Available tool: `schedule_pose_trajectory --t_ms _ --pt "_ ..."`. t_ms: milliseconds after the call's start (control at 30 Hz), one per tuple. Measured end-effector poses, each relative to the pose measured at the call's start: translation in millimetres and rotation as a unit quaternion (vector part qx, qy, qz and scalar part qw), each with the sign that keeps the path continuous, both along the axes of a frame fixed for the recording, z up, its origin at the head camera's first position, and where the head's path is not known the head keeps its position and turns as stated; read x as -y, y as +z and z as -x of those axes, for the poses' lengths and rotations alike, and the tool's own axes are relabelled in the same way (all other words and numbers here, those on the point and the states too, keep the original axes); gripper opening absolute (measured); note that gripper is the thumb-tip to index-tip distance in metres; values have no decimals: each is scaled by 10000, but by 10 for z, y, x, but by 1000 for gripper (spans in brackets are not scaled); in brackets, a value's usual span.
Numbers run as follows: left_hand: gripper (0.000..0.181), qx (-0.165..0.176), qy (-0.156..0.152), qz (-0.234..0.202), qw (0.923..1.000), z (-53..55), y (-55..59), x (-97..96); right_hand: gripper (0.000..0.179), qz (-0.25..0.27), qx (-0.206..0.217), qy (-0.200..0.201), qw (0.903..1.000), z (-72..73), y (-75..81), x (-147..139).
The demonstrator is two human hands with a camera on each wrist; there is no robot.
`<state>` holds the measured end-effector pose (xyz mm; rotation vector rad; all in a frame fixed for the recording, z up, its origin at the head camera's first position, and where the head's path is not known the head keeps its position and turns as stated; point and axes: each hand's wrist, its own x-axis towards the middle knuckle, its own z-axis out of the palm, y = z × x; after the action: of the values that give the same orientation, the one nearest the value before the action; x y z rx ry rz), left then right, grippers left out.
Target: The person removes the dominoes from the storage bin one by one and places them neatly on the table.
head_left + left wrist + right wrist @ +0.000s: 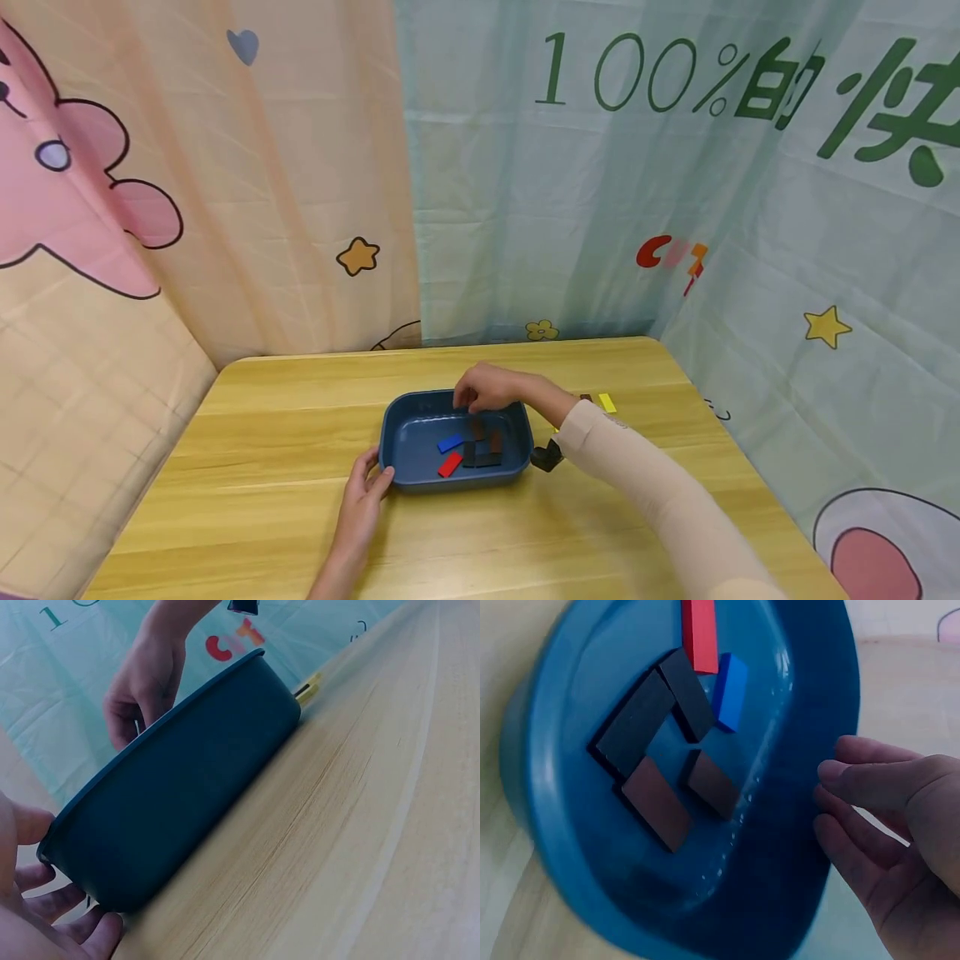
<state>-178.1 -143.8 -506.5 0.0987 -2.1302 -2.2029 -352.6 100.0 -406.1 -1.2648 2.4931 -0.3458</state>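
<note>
Behind and left of a blue bin (416,457) on a wood-grain table (247,500), a peach curtain (285,167) printed with a pink cartoon figure (45,200). At the bin's near left corner, clasps it with the left hand (364,493), thumb at the rim, fingers curled round the outer wall. Inside the bin, running rightward: a blue block (450,443), a red block (450,464) closer to the near wall, two black blocks (489,460) meeting in an L, and two brown blocks (496,442), one touching a black. Over the bin's far rim, reaches with the right hand (486,387), fingers loosely bent, tips close together, apart from the blocks. Right of the bin, beyond a beige sleeve (652,492): a yellow block (607,403) and a partly hidden brown piece (586,397).
</note>
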Motion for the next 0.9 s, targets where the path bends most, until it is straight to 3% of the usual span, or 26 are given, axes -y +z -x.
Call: schedule_pose_trajectory --t_ms 233,733,900 --pt "51 126 -63 -22 9999 15 -12 4 22 -225 257 177 9993 -3 -101 121" --pt "51 46 -78 -98 9999 15 -1 7 19 -707 134 217 9972 8 -323 432" --pt "50 88 -64 -60 9999 14 2 8 23 -742 279 146 9967 5 -354 481"
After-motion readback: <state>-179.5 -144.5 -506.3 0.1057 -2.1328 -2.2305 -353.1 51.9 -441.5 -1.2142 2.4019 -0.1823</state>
